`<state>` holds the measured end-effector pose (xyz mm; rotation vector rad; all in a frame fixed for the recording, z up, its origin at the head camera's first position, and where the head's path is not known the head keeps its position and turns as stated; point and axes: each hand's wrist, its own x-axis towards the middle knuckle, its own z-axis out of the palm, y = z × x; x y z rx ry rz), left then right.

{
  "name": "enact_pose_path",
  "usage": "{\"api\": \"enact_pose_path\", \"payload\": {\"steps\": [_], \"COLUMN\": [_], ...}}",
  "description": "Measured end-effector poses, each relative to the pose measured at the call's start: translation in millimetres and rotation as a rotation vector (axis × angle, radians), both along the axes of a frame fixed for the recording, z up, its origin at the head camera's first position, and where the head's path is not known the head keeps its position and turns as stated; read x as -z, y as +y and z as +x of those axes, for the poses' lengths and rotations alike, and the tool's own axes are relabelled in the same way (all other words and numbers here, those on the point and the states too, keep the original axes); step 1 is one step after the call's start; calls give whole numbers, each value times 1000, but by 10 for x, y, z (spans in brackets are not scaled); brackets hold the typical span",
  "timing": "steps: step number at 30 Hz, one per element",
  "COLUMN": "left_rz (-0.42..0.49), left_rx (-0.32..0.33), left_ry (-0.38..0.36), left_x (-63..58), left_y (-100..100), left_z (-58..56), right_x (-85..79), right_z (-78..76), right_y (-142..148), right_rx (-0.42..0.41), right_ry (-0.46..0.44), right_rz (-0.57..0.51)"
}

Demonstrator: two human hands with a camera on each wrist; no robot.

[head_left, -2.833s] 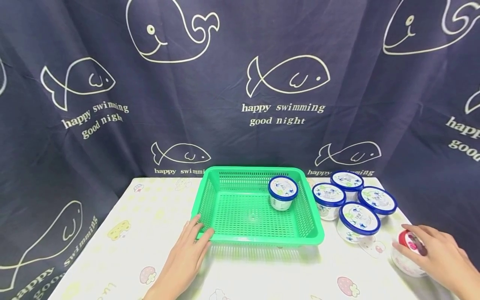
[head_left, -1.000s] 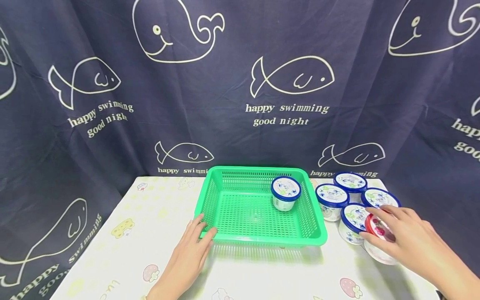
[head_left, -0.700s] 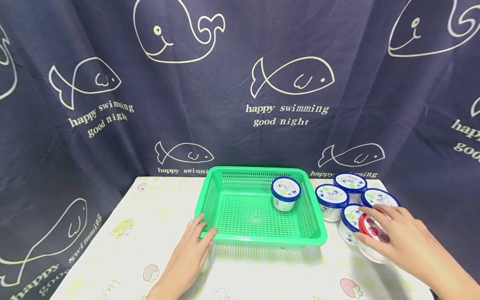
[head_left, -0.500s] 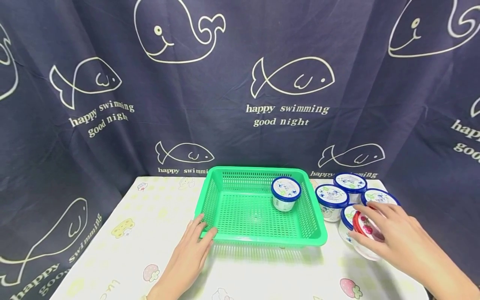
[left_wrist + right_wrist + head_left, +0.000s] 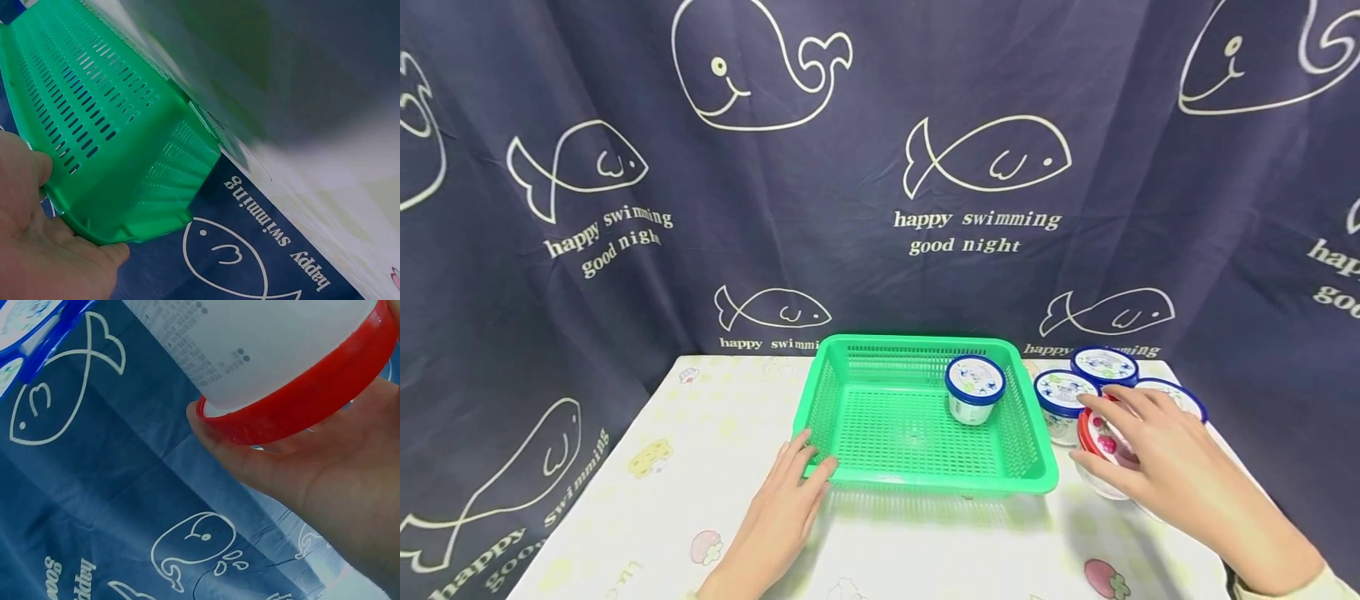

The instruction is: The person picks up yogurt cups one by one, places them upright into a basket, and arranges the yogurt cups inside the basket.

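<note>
The background is filled by a dark blue curtain point(image 5: 820, 258) printed with white whales, fish and lettering. Below it a bench point(image 5: 940, 550) is covered by a pale patterned cloth. On the bench a green basket point(image 5: 917, 481) is set with its long axis running left to right and its open top facing up. Its near left corner is held by the left hand point(image 5: 775, 512), whose grip is closed only lightly, the rim being taken between thumb and fingers.

By the right hand point(image 5: 1176, 467) a red-lidded tub point(image 5: 1105, 437) is held to the right of the basket, apart from its wall. The grip is spread to the width of the lid, which is clasped at its edge between thumb and fingers. The tub's axis is kept roughly upright, with the lid turned up and the narrower base down; whether the base is clear of the bench cannot be told.

Inside the basket, toward its right end, 1 blue-lidded tub point(image 5: 974, 392) is stood upright. Outside, 3 similar tubs point(image 5: 1065, 396) are seen grouped behind the red-lidded tub, lids up, the rightmost partly covered by the right hand. Small strawberry prints point(image 5: 1105, 577) are shown on the cloth.
</note>
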<state>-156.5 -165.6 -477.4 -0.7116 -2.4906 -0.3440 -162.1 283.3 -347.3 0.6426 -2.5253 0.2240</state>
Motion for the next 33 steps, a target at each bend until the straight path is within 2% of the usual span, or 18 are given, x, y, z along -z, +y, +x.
{"api": "enact_pose_path", "payload": {"steps": [10, 15, 21, 33], "left_rz": [20, 20, 7, 6], "left_rx": [25, 21, 25, 6], "left_ry": [56, 50, 39, 23], "left_x": [-20, -13, 1, 10], "left_y": [11, 19, 27, 4], "left_z": [-6, -4, 10, 7], "right_x": [-126, -158, -154, -151], "right_z": [-58, -79, -73, -240], "right_y": [-189, -277, -343, -493], "right_rx": [-44, -49, -40, -123], "right_ry": [24, 50, 29, 0], "right_rz": [11, 30, 23, 0]}}
